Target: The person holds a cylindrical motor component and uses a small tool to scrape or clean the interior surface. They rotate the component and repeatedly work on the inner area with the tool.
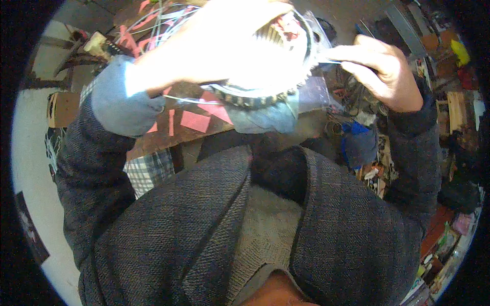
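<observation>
A round motor stator [250, 101], with slots inside its ring, stands at the top centre, much of it washed out by bright light. My left hand [204, 46] grips it from the left, its fingers over the upper rim and partly lost in the glare. At the stator's right side my right hand [380, 66] is closed in a pinch on a thin white cord [329, 61], which runs toward the ring. Beneath the stator lies a blue-grey cloth [265, 120]. Another pale strand [189, 100] sticks out to the left, below my left wrist.
Pink paper pieces [195, 122] lie on the brown worktop [145, 147]. Tangled white strands and pink strips [148, 28] are at the far left. A cardboard box [64, 109] stands further left. Mixed clutter, with a blue bag-like item [360, 143], fills the right side.
</observation>
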`<move>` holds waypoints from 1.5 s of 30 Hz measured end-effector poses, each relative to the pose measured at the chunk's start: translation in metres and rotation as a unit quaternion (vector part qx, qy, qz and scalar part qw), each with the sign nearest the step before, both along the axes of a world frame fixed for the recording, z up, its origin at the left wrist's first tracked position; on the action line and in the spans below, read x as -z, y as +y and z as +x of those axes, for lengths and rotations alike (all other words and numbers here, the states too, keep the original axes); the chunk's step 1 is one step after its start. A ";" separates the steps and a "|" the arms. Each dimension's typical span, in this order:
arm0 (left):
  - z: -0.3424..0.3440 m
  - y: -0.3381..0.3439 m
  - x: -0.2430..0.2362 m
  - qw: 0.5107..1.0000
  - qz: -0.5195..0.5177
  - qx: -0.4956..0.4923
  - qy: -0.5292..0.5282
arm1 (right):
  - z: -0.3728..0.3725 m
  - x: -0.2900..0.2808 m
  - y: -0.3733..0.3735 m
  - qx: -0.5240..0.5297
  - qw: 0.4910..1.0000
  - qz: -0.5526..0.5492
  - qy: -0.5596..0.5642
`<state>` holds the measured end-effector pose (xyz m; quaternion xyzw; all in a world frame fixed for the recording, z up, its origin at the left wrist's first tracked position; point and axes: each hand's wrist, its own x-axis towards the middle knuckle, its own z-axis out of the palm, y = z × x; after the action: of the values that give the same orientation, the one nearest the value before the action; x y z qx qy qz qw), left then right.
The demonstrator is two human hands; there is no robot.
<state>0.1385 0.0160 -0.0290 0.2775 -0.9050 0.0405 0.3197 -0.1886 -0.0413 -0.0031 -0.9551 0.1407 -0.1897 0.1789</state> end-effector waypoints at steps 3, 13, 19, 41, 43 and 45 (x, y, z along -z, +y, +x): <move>0.004 0.001 -0.010 0.999 -0.002 0.019 -0.042 | 0.001 -0.002 -0.005 -0.021 1.000 -0.001 0.006; 0.005 0.001 -0.008 0.997 0.011 0.006 -0.075 | 0.006 -0.002 -0.018 -0.106 0.994 -0.008 0.029; 0.007 0.001 -0.010 0.996 0.024 0.002 -0.086 | 0.022 0.017 -0.018 -0.112 0.991 0.044 -0.066; 0.016 0.003 -0.004 0.994 0.057 -0.015 -0.094 | 0.042 -0.001 0.024 -0.070 0.984 -0.164 -0.004; 0.016 0.004 -0.005 0.993 0.065 -0.023 -0.100 | 0.043 0.006 0.031 -0.093 0.979 -0.183 0.012; 0.016 0.004 -0.005 0.991 0.071 -0.031 -0.105 | 0.042 0.011 0.034 -0.080 0.982 -0.168 0.026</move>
<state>0.1542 0.0204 -0.0242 0.3220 -0.9250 0.0154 0.2010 -0.1463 -0.0071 -0.0141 -0.9843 0.0349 -0.1709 0.0271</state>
